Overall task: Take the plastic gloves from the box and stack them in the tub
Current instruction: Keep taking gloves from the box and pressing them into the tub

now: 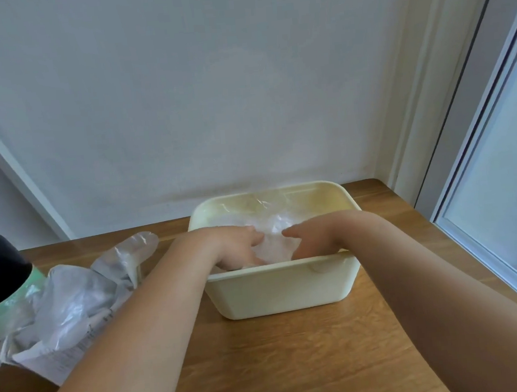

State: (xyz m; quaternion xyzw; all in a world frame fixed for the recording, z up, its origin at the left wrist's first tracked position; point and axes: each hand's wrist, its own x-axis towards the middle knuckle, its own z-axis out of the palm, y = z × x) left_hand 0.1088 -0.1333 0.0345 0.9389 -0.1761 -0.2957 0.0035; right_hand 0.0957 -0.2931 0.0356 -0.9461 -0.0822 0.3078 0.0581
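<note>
Head view: left hand (239,246) and right hand (313,238) are pressed, fingers loosely spread, onto clear plastic gloves (272,235) inside the cream tub (289,289). Print on the packaging (62,350) is illegible.

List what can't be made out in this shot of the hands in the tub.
- Head view: fingertips of left hand and right hand hidden behind the near wall of the tub; grip unclear.
- Number of gloves in tub: clear film blurs together.
- Box: only printed card shows under loose gloves on the left.
- Black-capped green bottle: cut off by the left edge.
</note>
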